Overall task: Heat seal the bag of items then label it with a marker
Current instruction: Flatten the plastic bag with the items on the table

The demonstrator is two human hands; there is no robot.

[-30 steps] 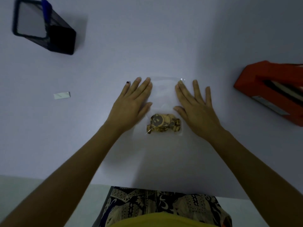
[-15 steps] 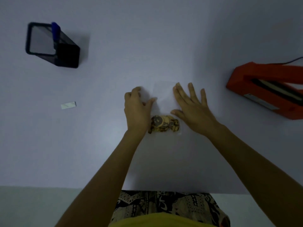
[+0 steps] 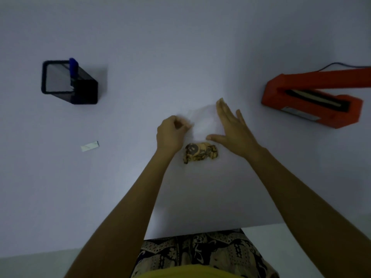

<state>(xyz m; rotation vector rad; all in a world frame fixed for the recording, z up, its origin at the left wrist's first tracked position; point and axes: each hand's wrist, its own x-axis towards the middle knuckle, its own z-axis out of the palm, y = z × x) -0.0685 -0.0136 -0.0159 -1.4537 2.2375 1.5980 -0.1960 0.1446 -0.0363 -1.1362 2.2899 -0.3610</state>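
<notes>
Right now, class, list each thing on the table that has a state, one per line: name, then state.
bag: clear, unsealed, flat part raised, pinched by left hand
items: bunched at bag's near end
right hand: open, fingers straight, beside bag
heat sealer: open, empty
marker: upright in pen holder, untouched

A wide white table [image 3: 180, 47] fills nearly the whole view — a plain, matte surface with no pattern on it. The light is dim and uneven: the tabletop reads bluish-grey, a little brighter near its middle and darker toward the upper corners and the right side. Soft shadows fall across the near part of it. The table's near edge runs along the bottom, and below it shows a strip of pale greenish floor [image 3: 30, 265] — smooth and featureless, its material not clear in this light.
</notes>
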